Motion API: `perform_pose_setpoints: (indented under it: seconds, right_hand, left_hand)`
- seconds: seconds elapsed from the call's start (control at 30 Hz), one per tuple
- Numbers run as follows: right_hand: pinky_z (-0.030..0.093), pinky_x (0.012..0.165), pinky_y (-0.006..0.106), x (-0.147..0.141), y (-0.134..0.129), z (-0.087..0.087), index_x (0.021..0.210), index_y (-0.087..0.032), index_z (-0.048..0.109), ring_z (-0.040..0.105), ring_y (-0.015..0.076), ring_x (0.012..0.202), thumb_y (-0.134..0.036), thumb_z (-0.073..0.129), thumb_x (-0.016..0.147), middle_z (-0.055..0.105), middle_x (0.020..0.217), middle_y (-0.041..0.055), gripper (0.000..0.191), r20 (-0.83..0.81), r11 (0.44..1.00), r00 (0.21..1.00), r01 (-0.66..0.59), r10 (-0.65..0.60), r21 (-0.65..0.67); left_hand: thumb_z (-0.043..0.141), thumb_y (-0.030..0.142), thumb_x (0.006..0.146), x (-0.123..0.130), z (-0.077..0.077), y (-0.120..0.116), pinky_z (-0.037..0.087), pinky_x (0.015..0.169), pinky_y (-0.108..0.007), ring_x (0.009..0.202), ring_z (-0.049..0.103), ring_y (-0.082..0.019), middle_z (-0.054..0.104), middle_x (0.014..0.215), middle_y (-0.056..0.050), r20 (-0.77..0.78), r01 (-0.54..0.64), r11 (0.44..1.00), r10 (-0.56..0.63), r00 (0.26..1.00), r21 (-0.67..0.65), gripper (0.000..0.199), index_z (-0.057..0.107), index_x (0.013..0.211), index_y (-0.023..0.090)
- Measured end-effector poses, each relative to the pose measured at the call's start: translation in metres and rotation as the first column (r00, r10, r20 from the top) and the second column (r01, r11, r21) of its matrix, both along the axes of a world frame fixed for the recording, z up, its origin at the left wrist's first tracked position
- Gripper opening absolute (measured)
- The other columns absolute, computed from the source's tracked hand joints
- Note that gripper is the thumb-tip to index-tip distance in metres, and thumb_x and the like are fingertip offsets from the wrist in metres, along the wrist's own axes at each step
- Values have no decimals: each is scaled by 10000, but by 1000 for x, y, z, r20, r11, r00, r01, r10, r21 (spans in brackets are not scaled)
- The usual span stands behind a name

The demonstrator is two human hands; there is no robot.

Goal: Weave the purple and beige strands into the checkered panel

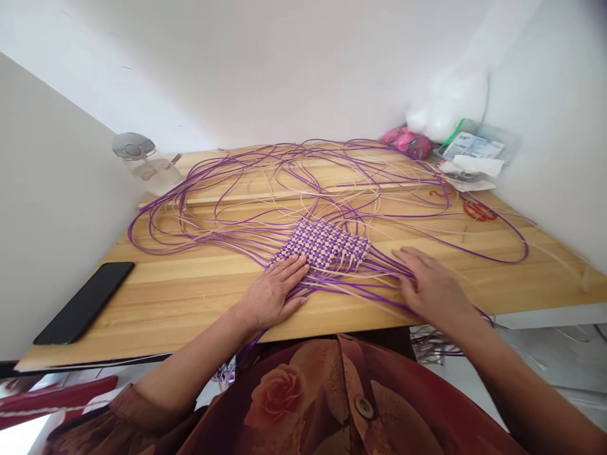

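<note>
A woven piece (pixel 322 243) in a purple and beige checked pattern lies on the wooden table in front of me. My left hand (pixel 275 291) rests flat on its near left edge, fingers stretched out and thumb apart. Long purple and beige strands (pixel 379 260) run out of the weave on all sides. At the right, my right hand (pixel 434 287) has its fingers and thumb around a bunch of these strands, just beyond the weave's right edge. Its palm hides part of the bunch. Near the weave's lower right, some beige strands sit looser, with gaps between them.
Loose strands loop across the back of the table (pixel 218 303). A black phone (pixel 85 303) lies at the left, with a clear lidded bottle (pixel 152 167) behind it. Red-handled scissors (pixel 480 210), a pink bundle (pixel 408 142) and plastic packets (pixel 474 148) are at the right. White walls enclose the table.
</note>
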State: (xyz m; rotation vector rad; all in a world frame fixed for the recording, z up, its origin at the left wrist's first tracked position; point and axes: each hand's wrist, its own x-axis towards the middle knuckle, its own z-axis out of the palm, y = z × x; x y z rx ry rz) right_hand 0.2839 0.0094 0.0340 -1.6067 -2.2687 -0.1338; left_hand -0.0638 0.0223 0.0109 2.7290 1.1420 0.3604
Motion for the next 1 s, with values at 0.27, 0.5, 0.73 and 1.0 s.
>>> perform_pose_setpoints:
  seconds: [0.27,0.5,0.73,1.0]
  right_hand:
    - [153,1176,516,-124,7,-12,1498,-63,224,78,318,1456,-645,405,874,181,1560,159,872,31,948,950,-306,310,-84]
    - [158,1165,485,-103,31,-29,1509,-143,230,116,300,1451,-676,359,875,209,1563,103,838,95,948,948,-289,302,-134]
    - [194,1147,496,-99,34,-34,1477,-148,318,195,310,1429,-630,362,892,304,1528,107,759,133,944,941,-291,312,-159]
    - [211,1139,487,-93,39,-47,1486,-135,289,158,301,1439,-538,389,904,305,1530,94,715,182,947,930,-304,319,-108]
  left_hand:
    - [425,449,915,1,-1,0,197,1186,-471,1443,215,-245,300,1538,-107,3,10,1000,-10,1000,19,647,280,1482,173]
    - [426,466,917,-11,5,-1,207,1186,-420,1445,213,-216,322,1532,-122,23,48,999,-48,999,-4,663,291,1468,123]
    - [304,628,892,41,29,-16,258,1149,-465,1419,274,-271,361,1501,-172,-48,-316,948,314,948,-47,775,281,1469,112]
    - [164,864,694,87,12,-7,52,1109,-660,1438,80,-415,176,1584,-110,-66,-291,956,293,954,38,1067,114,1520,191]
